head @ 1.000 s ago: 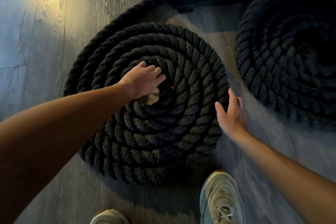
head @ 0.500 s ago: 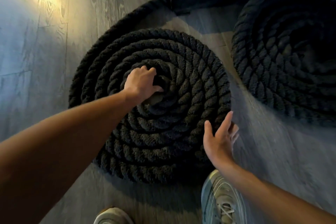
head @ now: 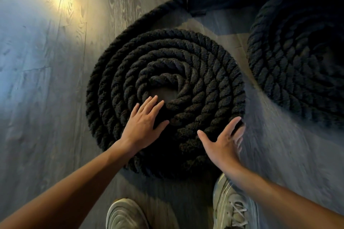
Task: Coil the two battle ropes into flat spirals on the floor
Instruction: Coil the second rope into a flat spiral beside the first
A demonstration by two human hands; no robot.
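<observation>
Head view: near coil [head: 186,65] flat on the wood floor [head: 46,98], second coil [head: 297,65] well apart at right. Left hand [head: 144,126] spread flat on inner turns; right hand [head: 223,145] open at the outer edge, gripping nothing. Best pressed evenly inward (tail [head: 154,15] trailing to the frame [head: 214,0]), keeping turns snug.

Two coils of black rope lie on the floor [head: 46,98]: one rope coil [head: 204,80] in the middle, and a second rope coil [head: 297,65] toward the floor's right edge. Two hands show, the left hand [head: 143,124] and the right hand [head: 223,145], both with fingers spread. Two pale shoes stand at the near edge, a left shoe [head: 126,214] and a right shoe [head: 234,204]. One dark metal bar [head: 214,0] sits at the far edge.
</observation>
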